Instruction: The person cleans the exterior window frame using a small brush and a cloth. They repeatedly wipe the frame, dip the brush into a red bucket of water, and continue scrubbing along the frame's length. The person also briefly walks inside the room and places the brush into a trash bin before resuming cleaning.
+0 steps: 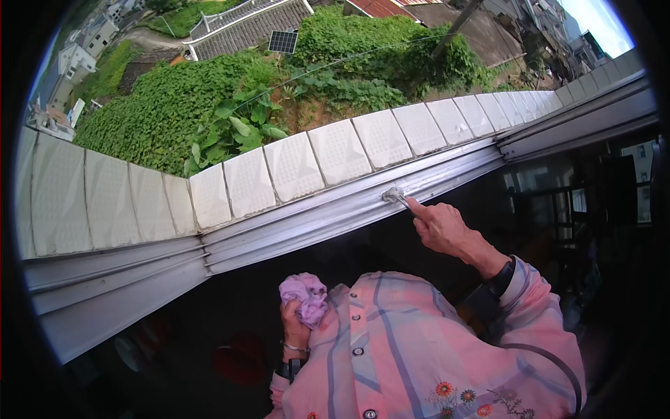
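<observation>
A crumpled pink-purple cloth (304,298) is gripped in my left hand (296,324), held up close to my shirt front. With my right hand (442,229) I hold a thin tool (403,200), the index finger laid along it. A greyish wad (391,195) at the tool's tip touches the grooves of the metal window track (335,213). Whether that wad is cloth or bristles, I cannot tell. My fingers hide most of the tool's handle.
Beyond the track runs a ledge of pale tiles (337,152), turning at both ends. Metal frame pieces (120,285) border the opening at left and right (581,128). Outside, far below, are green plants (157,105), tiled roofs (251,26) and a solar panel (283,42). The room below the track is dark.
</observation>
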`<act>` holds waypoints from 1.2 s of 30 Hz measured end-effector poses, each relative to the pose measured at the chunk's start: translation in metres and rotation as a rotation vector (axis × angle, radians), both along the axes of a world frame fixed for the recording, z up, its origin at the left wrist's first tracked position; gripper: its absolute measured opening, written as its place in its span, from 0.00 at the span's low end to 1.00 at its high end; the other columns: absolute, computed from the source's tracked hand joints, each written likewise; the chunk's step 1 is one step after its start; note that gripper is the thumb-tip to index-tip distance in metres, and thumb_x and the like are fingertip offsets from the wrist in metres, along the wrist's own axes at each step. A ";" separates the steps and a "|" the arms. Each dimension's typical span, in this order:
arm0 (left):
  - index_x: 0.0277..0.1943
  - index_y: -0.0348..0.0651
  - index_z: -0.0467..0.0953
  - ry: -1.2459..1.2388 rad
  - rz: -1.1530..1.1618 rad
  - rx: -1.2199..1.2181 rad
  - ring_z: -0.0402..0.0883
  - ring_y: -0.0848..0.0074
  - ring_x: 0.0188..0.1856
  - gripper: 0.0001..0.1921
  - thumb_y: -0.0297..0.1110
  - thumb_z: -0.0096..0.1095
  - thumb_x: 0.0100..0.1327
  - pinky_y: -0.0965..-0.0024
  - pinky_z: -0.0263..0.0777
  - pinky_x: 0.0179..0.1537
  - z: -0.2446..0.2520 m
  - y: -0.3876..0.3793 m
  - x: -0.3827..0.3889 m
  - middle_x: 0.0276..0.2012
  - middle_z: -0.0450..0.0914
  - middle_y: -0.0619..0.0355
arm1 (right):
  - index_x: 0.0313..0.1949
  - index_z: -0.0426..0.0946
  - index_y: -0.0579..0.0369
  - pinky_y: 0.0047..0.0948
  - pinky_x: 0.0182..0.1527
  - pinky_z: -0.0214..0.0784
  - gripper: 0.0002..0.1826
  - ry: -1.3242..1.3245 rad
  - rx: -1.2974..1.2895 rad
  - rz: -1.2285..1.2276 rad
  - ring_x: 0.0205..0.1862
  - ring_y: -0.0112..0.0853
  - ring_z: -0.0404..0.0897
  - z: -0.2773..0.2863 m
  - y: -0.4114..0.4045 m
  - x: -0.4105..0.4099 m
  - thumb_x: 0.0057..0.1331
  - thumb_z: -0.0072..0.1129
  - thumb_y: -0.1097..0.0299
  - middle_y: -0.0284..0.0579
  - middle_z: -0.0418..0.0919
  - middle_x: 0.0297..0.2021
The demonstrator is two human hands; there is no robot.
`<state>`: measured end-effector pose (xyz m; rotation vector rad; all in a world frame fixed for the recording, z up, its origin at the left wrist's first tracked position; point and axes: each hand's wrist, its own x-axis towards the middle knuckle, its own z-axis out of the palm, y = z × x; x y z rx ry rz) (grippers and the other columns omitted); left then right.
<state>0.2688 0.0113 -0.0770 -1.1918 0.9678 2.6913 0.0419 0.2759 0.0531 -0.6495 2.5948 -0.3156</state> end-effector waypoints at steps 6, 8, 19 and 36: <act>0.51 0.37 0.71 -0.039 -0.008 -0.004 0.77 0.64 0.47 0.23 0.31 0.50 0.49 0.64 0.72 0.52 0.001 0.000 -0.002 0.45 0.77 0.53 | 0.58 0.69 0.51 0.22 0.16 0.58 0.23 -0.400 -0.420 -0.572 0.12 0.17 0.60 0.022 0.035 -0.011 0.62 0.48 0.68 0.32 0.58 0.10; 0.50 0.37 0.71 -0.028 -0.025 -0.006 0.77 0.65 0.47 0.23 0.31 0.50 0.49 0.64 0.72 0.52 0.002 0.001 -0.004 0.45 0.77 0.53 | 0.58 0.69 0.51 0.20 0.14 0.55 0.23 -0.460 -0.473 -0.684 0.12 0.16 0.59 0.032 0.046 -0.015 0.63 0.47 0.69 0.28 0.58 0.11; 0.49 0.35 0.72 -0.015 -0.048 -0.001 0.78 0.64 0.46 0.22 0.30 0.50 0.48 0.65 0.72 0.50 -0.002 0.002 -0.012 0.43 0.77 0.52 | 0.54 0.74 0.50 0.24 0.16 0.60 0.20 -0.410 -0.292 -0.696 0.11 0.23 0.64 0.036 0.079 -0.013 0.62 0.47 0.70 0.33 0.61 0.10; 0.48 0.36 0.73 -0.070 0.001 0.051 0.78 0.64 0.45 0.21 0.28 0.50 0.47 0.64 0.73 0.50 -0.005 0.014 -0.017 0.42 0.77 0.54 | 0.50 0.68 0.57 0.47 0.27 0.62 0.17 -0.320 -0.104 -0.138 0.20 0.54 0.71 0.021 -0.004 0.005 0.60 0.47 0.71 0.57 0.68 0.14</act>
